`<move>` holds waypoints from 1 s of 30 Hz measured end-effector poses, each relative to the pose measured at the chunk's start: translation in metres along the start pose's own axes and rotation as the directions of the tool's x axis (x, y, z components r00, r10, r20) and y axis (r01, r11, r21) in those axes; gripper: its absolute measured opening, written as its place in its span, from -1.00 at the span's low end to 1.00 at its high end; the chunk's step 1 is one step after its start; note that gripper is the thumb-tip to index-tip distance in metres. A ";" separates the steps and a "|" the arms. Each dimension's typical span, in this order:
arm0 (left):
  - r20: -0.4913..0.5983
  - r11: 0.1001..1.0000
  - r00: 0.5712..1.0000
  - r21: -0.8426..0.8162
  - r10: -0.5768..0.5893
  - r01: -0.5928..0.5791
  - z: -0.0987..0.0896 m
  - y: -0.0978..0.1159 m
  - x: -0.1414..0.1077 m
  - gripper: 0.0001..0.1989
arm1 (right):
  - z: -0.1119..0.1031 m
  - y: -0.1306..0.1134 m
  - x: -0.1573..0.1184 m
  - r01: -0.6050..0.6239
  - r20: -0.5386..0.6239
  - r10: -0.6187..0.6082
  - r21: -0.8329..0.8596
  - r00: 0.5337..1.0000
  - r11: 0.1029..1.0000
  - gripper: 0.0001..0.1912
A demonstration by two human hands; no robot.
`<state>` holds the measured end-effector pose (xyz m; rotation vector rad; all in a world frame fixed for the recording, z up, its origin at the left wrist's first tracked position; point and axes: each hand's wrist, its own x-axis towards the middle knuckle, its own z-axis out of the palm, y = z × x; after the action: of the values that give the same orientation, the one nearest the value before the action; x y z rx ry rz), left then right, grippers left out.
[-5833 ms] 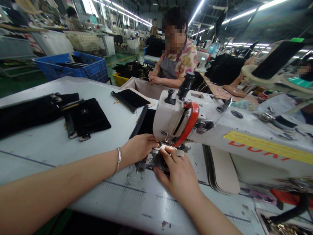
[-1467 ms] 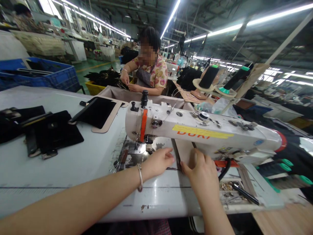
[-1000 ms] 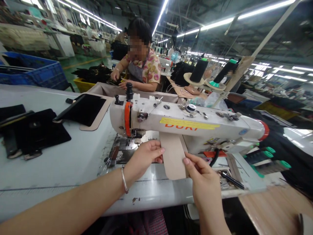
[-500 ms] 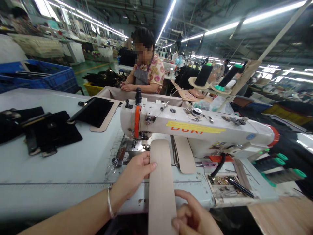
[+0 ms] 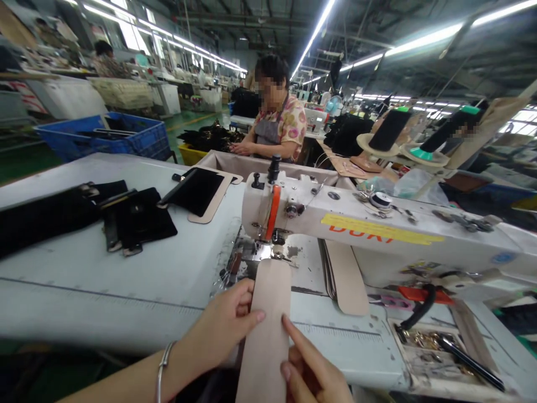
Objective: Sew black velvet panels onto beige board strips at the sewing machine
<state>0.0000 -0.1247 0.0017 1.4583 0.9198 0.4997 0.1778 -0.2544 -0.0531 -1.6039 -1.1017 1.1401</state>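
I've 1 table [image 5: 146,260] under my grip, front edge crossing below, top stretching L; 1 sewing mach [image 5: 377,252] just beyond; 1 beige strip [image 5: 267,324], far end toward it; 1 panel stack [image 5: 346,274] to R, count unclear; L hand [image 5: 224,322] pinching strip's L edge, R hand [image 5: 312,366] touching R edge, can't tell if pinching

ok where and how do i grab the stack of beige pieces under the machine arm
I'd grip the stack of beige pieces by its near rounded end, coming from the front, probably with the right hand once freed from the beige strip. That end juts toward you, clear of the machine arm, which overhangs the far part; layered edges show along the left.
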 end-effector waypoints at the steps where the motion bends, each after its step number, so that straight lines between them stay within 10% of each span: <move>1: -0.060 0.978 0.997 0.206 0.052 -0.039 -0.010 -0.001 0.005 -0.59 | 0.005 -0.006 0.006 -0.015 0.031 0.015 0.006 0.999 1.000 -0.36; 4: -0.084 0.672 0.944 0.723 0.319 -0.163 -0.042 -0.003 0.023 -0.48 | 0.017 -0.029 0.028 -0.035 0.103 0.037 -0.019 0.994 0.999 -0.38; 9: 0.251 0.323 0.866 0.854 0.432 -0.408 -0.069 -0.006 0.046 -0.68 | 0.026 -0.058 0.058 0.051 0.129 -0.037 -0.102 0.991 0.994 -0.44; 30: 0.247 0.237 0.820 0.879 0.516 -0.414 -0.066 -0.020 0.058 -0.67 | 0.024 -0.059 0.074 -0.082 0.176 0.096 -0.083 0.980 0.993 -0.44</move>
<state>-0.0222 -0.0410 -0.0223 2.8566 0.8271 0.5089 0.1585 -0.1655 -0.0177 -1.6469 -1.2113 1.3381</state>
